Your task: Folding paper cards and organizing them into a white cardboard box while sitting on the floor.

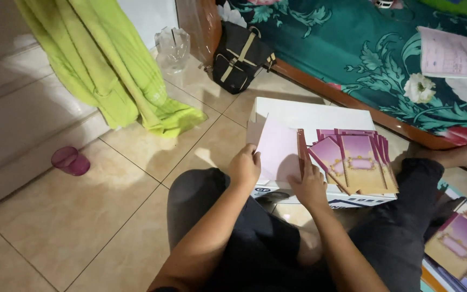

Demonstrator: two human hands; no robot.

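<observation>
A pale pink card (277,148) lies on the white box (314,114), where your left hand (246,166) pinches its near-left edge and your right hand (308,186) presses fingers on its right side, beside fanned purple-and-gold cards (359,162).

Your white rectangular box (320,116) stands on the floor; flat purple-and-gold printed cartons (360,162) lie fanned on it.

Tiled floor (82,216): bears a white box (309,116), pink cup (70,160) and black bag (239,57). Box top: a fan of pink cards (360,162).
</observation>
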